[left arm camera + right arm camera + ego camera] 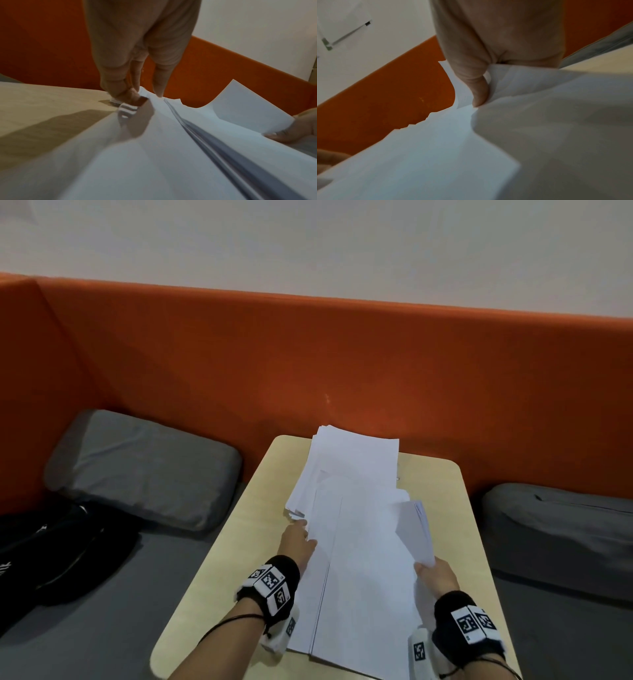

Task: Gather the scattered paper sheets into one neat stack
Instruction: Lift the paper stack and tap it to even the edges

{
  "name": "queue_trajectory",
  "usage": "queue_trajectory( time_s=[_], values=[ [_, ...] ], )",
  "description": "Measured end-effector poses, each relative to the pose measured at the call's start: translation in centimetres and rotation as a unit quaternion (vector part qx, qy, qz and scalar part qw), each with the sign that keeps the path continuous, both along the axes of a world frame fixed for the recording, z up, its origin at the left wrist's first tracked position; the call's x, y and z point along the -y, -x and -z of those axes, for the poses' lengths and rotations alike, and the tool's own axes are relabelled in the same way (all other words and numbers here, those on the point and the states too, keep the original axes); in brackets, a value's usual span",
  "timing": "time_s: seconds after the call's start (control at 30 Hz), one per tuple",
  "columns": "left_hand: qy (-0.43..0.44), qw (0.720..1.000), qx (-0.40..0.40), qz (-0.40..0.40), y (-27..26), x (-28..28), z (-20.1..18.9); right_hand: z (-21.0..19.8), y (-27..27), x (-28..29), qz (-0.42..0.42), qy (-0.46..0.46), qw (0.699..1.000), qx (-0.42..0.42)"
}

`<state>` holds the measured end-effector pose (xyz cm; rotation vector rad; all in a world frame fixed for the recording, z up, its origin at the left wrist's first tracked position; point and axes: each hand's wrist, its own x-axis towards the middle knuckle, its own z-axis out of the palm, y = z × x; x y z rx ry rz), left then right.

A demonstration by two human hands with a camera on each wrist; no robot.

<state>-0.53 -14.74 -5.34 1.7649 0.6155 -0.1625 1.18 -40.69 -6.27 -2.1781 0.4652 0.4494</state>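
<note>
Nearest the head camera, both wrists sit at the near edge of the small table [239, 559], one on each side of the paper sheets [363, 570]. These sheets lie on the tabletop in an uneven spread whose long axis runs away from the person toward the orange backrest [308, 354]. A second batch, the far sheets [349, 463], lies skewed to the left and overlaps the near batch.

Left hand [297, 539]: thumb and fingers pinch the left edge of the spread where the two batches meet; the left wrist view shows several corners bunched under the fingertips [132, 94].

Right hand [436, 571]: closed in a pinch on a thin bundle, the lifted sheets [412, 532], raised off the right edge and curling upward.

Governing relation: the far sheets extend beyond both hands and angle left, so the left hand is nearer to them. Judgement: alignment calls for drawing that far batch back along the long axis and rotating it square with the near batch, while the lifted sheets go down on top. Loose corners may slip or crease
</note>
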Motion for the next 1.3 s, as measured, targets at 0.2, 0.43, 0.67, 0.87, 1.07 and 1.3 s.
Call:
queue_trajectory(
  time_s=[0.2,0.43,0.67,0.87,1.07,1.3],
  values=[
    [-0.114,0.993,0.028,0.025,0.3,0.3,0.9,0.0,0.2,0.1,0.019,-0.024,1.000,0.000],
    [-0.102,0.993,0.018,0.065,0.9,1.1,-0.1,0.1,0.4,0.3,0.050,-0.048,0.998,-0.007],
    [-0.087,0.988,-0.013,0.125,1.2,1.5,-0.1,0.4,0.5,0.4,0.075,-0.071,0.995,-0.009],
    [-0.096,0.992,0.035,0.080,0.9,1.4,0.5,0.4,0.6,0.7,0.117,-0.107,0.987,0.003],
    [-0.165,0.981,0.032,0.092,0.3,1.2,0.7,0.3,0.8,0.7,0.143,-0.131,0.981,0.013],
    [-0.204,0.974,0.034,0.096,0.2,1.4,0.5,0.5,0.8,0.7,0.144,-0.129,0.981,0.012]
  ],
)
